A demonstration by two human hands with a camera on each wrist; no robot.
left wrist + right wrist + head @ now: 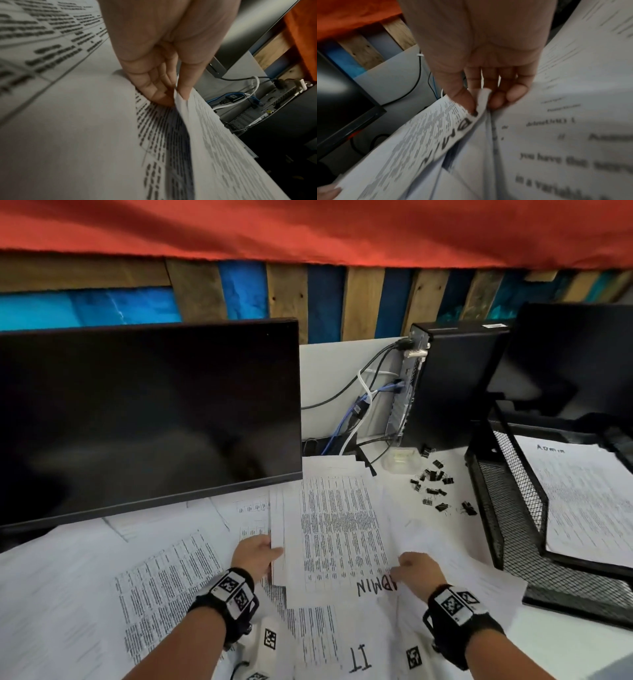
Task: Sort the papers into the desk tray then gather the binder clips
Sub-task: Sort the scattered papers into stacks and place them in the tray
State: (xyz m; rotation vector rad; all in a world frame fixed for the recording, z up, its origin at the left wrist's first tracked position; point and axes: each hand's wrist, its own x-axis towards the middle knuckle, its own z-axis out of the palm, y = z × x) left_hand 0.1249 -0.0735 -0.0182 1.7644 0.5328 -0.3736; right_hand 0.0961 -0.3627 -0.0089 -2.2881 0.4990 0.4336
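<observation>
A printed sheet marked ADMIN point(339, 535) lies raised over the scattered papers point(164, 580) in the desk's middle. My left hand point(257, 553) pinches its left edge between thumb and fingers point(159, 93). My right hand point(416, 571) pinches its near right corner, by the handwritten word, thumb point(462, 100) on top. The same ADMIN sheet point(419, 136) curls up in the right wrist view. A black mesh desk tray point(507, 508) at the right holds another ADMIN page point(582, 494). Several black binder clips point(435, 484) lie loose left of the tray.
A dark monitor point(147, 419) stands at the back left over the papers. A black computer case point(455, 385) with cables point(359, 409) sits behind the clips. A small clear box point(400, 460) rests near them. A sheet marked IT point(359, 659) lies near me.
</observation>
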